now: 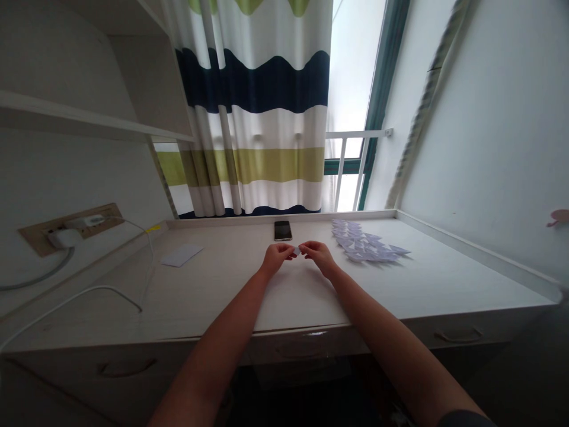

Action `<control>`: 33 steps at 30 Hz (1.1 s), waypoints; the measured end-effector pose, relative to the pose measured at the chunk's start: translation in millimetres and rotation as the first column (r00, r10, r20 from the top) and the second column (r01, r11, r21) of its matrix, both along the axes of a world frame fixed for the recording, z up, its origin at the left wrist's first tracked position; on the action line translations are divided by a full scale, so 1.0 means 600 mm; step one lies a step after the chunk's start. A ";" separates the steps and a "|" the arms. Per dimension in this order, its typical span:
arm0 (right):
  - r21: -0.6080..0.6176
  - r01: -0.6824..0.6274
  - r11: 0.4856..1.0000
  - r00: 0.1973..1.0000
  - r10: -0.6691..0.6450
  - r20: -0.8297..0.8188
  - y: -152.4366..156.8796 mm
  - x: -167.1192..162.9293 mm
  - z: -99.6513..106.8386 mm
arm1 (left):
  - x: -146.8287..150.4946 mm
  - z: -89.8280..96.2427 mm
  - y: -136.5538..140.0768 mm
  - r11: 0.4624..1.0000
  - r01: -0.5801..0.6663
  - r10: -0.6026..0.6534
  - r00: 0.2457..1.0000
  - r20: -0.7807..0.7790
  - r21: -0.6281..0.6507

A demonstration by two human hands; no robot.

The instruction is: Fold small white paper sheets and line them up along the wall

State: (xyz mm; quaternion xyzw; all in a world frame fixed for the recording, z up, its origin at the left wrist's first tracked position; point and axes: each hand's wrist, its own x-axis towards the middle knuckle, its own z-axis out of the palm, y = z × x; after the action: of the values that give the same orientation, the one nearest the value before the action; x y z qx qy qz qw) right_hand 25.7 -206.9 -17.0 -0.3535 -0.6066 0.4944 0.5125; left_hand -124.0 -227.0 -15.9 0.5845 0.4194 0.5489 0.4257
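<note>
A small folded piece of white paper [297,251] is pinched between my two hands above the middle of the desk. My left hand [278,257] grips its left side with thumb and fingers. On the other side, the fingertips of my right hand [316,255] close on its right edge. To the right lies a spread of several folded white paper pieces [367,242] with pointed ends, overlapping in rows. Some flat white paper sheets [182,255] rest on the left part of the desk. Just beyond my hands is a dark phone [283,230].
The white desk [213,302] has a raised rim at the back and right. At left, a charging cable [111,289] runs from plugs in a wall socket [71,228]. A striped curtain [267,124] hangs behind, beside a window. Drawers with handles [127,369] sit under the front edge.
</note>
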 end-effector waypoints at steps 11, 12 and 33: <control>0.119 -0.016 0.993 0.996 0.006 0.086 0.007 -0.009 -0.014 | 0.003 -0.011 0.001 1.000 -0.008 0.006 0.974 -0.225 -0.009; 0.114 -0.037 0.993 0.997 0.028 0.078 0.008 -0.010 -0.015 | 0.003 -0.011 0.002 1.000 -0.014 0.011 0.976 -0.218 -0.013; 0.303 0.117 0.946 0.953 -0.193 0.233 0.016 -0.005 -0.030 | 0.003 -0.019 0.009 0.996 0.033 -0.037 0.998 -0.045 -0.078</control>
State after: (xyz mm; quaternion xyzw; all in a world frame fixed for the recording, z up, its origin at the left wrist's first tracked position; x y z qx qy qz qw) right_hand 22.8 -197.1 -35.2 -0.3844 -0.7035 0.3086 0.5120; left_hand -121.9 -221.4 -27.2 0.5874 0.4395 0.5113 0.4476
